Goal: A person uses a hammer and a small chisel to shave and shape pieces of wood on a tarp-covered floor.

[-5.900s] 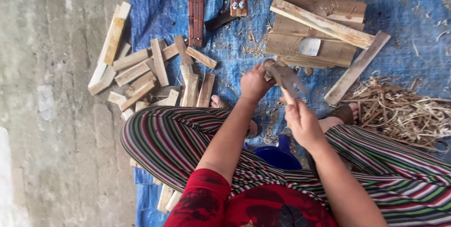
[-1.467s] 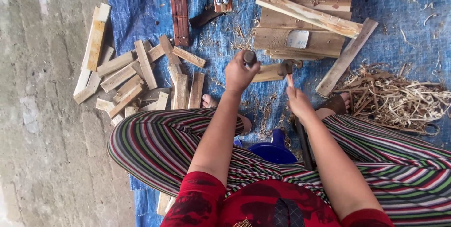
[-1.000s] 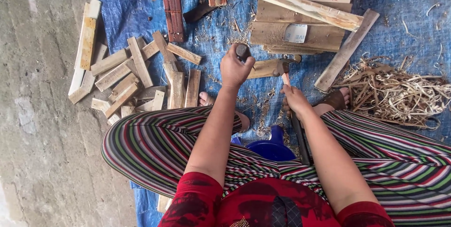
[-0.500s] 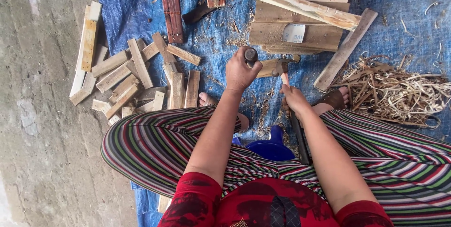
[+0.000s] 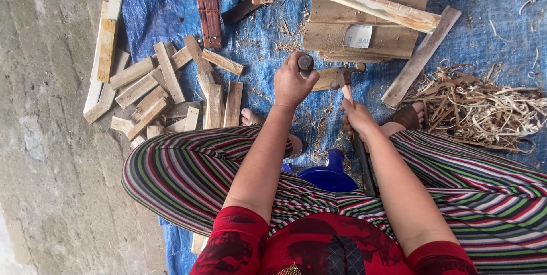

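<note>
the left hand (image 5: 292, 84) is fisted around a hammer handle (image 5: 306, 63), its head (image 5: 342, 76) over a small wood block (image 5: 323, 78) at twelve o'clock, while the right hand (image 5: 358, 117) pinches a thin stick (image 5: 347, 93) upright, apparently steadying it for the blow, beside stacked planks (image 5: 364, 19) at one o'clock.

Two hands (image 5: 292, 81) are working, one tarp (image 5: 490, 30) is lying under four long planks (image 5: 364, 1), roughly twenty short sticks (image 5: 165, 90) and one shavings heap (image 5: 484, 110).
</note>
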